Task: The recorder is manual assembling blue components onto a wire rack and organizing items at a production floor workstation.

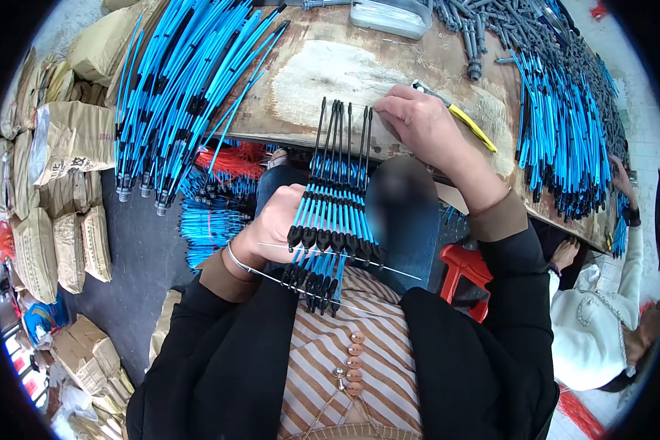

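Note:
My left hand (277,218) is closed around a bundle of thin blue rods (337,214) with black fittings, held upright over my lap. Slim black tips fan out at its far end, and bulbous black ends line up at the near end. Two thin metal wires (402,273) cross the near end of the bundle. At the table's edge, beside the rightmost black tips, my right hand (422,121) has its fingers pinched together. Whatever lies between them is hidden. Yellow-handled pliers (474,129) lie on the table just right of this hand.
The worn wooden table (330,77) carries blue rod piles (191,81) at left and more blue rods (561,132) at right. Grey plastic parts (521,33) and a clear tray (392,16) sit farther back. A red stool (466,275) and a co-worker (590,330) are at right.

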Tool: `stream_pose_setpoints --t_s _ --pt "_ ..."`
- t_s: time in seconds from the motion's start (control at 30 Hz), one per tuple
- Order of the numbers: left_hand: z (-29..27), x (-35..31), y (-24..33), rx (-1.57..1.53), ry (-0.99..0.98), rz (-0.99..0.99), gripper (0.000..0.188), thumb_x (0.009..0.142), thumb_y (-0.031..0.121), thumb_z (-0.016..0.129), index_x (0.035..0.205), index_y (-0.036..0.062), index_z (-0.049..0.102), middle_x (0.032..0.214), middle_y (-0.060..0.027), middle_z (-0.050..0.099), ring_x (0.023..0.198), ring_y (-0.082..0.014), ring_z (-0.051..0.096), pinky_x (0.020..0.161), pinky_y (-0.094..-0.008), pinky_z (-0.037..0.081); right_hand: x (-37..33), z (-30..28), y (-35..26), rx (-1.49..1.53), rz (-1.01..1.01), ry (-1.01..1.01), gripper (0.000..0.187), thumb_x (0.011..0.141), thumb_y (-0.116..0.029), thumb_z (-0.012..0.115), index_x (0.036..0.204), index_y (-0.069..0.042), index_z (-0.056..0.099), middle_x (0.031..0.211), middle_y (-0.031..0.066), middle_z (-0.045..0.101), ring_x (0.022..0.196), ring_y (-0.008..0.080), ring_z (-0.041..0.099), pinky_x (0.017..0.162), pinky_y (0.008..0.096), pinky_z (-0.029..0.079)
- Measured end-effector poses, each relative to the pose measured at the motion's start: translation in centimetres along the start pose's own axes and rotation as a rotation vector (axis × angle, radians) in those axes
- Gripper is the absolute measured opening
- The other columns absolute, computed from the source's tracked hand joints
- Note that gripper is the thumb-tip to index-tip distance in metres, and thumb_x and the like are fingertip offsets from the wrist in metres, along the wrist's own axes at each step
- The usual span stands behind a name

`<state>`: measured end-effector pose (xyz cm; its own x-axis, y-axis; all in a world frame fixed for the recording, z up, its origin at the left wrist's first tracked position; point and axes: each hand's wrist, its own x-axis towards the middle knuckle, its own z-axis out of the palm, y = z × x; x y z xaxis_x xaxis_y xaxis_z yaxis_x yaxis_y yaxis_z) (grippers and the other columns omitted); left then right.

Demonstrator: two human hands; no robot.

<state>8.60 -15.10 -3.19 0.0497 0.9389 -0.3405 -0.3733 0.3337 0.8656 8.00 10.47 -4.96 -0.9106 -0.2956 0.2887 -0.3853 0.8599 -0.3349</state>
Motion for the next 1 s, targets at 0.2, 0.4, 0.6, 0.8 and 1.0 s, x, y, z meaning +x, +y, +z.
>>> stream_pose_setpoints --t_s 0.2,0.4,0.6,0.8,1.0 --pt "0.2 0.5 -2.2 0.069 0.293 0.470 0.033 0.082 0.013 0.046 0.107 -0.0082 0.047 0.115 -0.0223 0.047 0.098 -0.0306 0.047 0.086 -0.0373 0.037 1.1 0.2 0.6 -0.044 -0.078 -0.017 0.014 0.075 0.001 0.061 0.088 -0.004 0.066 0.088 0.0043 0.063 0.065 0.0219 0.060 0.061 0.0304 0.049" --pt "0.0 0.6 -3.3 0.015 0.427 0.679 0.021 0.077 0.010 0.060 0.091 -0.0032 0.067 0.099 -0.0143 0.069 0.077 -0.0239 0.067 0.071 -0.0298 0.052 1.4 0.3 0.7 0.020 -0.127 0.014 0.015 0.075 0.000 0.061 0.089 -0.004 0.065 0.088 0.0042 0.062 0.067 0.0216 0.060 0.062 0.0306 0.049" --pt "-0.7 1.0 -3.5 0.363 0.451 0.812 0.022 0.078 0.014 0.061 0.091 -0.0027 0.066 0.097 -0.0148 0.069 0.074 -0.0266 0.066 0.068 -0.0310 0.051 2.2 -0.6 -1.7 -0.278 -0.214 -0.059 0.022 0.073 0.002 0.060 0.094 -0.006 0.059 0.086 0.0048 0.058 0.074 0.0218 0.058 0.067 0.0302 0.049" --pt "-0.5 1.0 -3.7 0.510 0.473 0.852 0.022 0.078 0.015 0.061 0.091 -0.0019 0.066 0.096 -0.0144 0.069 0.072 -0.0274 0.066 0.067 -0.0313 0.050 2.2 -1.6 -2.7 -0.369 -0.216 -0.229 0.026 0.073 0.002 0.057 0.096 -0.008 0.052 0.085 0.0066 0.053 0.080 0.0228 0.056 0.073 0.0309 0.048" --pt "-0.5 1.5 -4.0 0.499 0.468 0.850 0.020 0.077 0.014 0.061 0.090 -0.0009 0.066 0.095 -0.0137 0.068 0.071 -0.0277 0.065 0.066 -0.0315 0.050 1.4 -1.3 -1.7 -0.239 -0.146 -0.203 0.021 0.073 0.002 0.057 0.091 -0.007 0.052 0.086 0.0082 0.053 0.081 0.0248 0.056 0.075 0.0335 0.048"
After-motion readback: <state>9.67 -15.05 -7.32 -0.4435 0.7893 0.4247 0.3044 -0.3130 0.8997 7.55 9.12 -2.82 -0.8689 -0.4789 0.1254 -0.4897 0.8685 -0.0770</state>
